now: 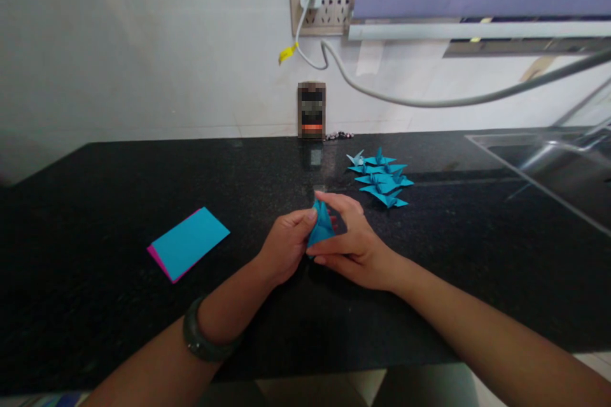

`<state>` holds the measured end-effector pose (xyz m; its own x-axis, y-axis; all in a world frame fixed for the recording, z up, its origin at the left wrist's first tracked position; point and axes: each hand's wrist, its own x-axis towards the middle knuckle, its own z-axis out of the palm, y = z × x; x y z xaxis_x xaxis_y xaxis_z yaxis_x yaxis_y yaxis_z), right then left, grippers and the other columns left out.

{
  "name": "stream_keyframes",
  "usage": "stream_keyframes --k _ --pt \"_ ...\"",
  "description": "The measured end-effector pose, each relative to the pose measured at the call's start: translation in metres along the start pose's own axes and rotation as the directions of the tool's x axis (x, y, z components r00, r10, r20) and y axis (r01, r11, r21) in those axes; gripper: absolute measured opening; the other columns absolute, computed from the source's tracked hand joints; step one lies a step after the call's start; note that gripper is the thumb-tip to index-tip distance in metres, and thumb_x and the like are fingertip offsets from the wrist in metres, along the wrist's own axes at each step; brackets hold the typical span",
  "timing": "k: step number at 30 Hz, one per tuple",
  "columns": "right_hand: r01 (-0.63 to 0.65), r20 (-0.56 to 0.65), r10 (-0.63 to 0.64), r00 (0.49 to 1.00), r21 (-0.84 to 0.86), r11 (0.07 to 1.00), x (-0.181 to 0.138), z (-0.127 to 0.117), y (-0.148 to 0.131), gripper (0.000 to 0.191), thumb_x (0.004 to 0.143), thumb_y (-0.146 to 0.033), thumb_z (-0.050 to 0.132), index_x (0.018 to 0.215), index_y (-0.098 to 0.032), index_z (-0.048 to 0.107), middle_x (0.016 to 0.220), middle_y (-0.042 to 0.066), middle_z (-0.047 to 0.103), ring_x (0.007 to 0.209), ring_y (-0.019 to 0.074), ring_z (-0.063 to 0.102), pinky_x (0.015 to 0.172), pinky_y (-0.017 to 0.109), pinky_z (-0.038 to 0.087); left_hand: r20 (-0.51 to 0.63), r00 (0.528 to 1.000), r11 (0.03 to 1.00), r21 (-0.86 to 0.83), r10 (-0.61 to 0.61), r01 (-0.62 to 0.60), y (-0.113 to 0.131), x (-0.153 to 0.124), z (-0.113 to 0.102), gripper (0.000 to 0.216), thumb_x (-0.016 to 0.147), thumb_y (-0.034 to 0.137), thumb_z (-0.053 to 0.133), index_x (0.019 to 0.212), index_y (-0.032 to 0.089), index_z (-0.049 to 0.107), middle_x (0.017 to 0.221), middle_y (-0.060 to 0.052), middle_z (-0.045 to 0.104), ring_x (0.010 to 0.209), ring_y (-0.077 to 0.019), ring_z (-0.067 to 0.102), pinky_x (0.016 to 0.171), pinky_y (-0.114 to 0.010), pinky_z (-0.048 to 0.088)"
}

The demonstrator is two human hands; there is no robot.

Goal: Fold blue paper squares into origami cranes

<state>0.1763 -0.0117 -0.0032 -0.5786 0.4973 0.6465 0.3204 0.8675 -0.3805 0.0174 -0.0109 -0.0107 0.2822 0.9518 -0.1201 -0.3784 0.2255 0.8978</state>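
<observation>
Between my two hands is a piece of blue origami paper, partly folded into a pointed shape and held just above the counter. My left hand pinches its left edge, the thumb lying on top. From the right, my right hand grips it, with the index finger at its upper tip and other fingers along its lower edge. Beyond my right hand a group of folded blue paper cranes rests on the counter. To the left lies a stack of origami paper, blue on top with pink showing beneath.
A phone leans against the wall at the back of the black counter, a beaded strap beside it. A grey cable runs from the wall socket to the right. The sink is at far right.
</observation>
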Motion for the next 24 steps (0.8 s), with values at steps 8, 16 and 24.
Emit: stream_keyframes --k 8,16,24 --pt "-0.492 -0.179 0.603 0.778 0.423 0.761 0.000 0.007 0.004 0.014 0.077 -0.032 0.061 0.081 -0.020 0.057 0.072 0.002 0.054 0.066 0.0143 0.054 0.058 0.028 0.046 -0.070 0.995 0.996 0.072 0.064 -0.059 -0.006 0.003 -0.006 0.027 0.077 0.042 0.060 0.080 0.016 0.065 0.065 0.001 0.060 0.060 -0.0111 0.053 0.062 -0.025 0.043" --pt "-0.662 0.039 0.777 0.629 0.552 0.508 0.002 0.018 0.005 0.018 0.072 -0.032 0.060 0.078 -0.017 0.054 0.049 -0.007 0.046 0.041 0.0075 0.042 0.040 0.020 0.033 -0.077 0.994 0.959 0.278 0.081 -0.057 -0.002 0.000 -0.002 0.028 0.076 0.041 0.061 0.077 0.014 0.063 0.061 0.002 0.057 0.055 -0.0092 0.047 0.055 -0.023 0.039" --pt "-0.662 -0.056 0.766 0.640 0.466 0.587 -0.003 0.024 0.009 0.014 0.071 -0.029 0.061 0.070 -0.018 0.052 0.052 -0.006 0.046 0.045 0.0072 0.042 0.043 0.020 0.035 -0.035 0.995 0.910 0.409 0.092 -0.070 -0.004 0.001 -0.003 0.024 0.074 0.036 0.061 0.072 0.013 0.064 0.065 0.000 0.062 0.060 -0.0121 0.052 0.060 -0.025 0.040"
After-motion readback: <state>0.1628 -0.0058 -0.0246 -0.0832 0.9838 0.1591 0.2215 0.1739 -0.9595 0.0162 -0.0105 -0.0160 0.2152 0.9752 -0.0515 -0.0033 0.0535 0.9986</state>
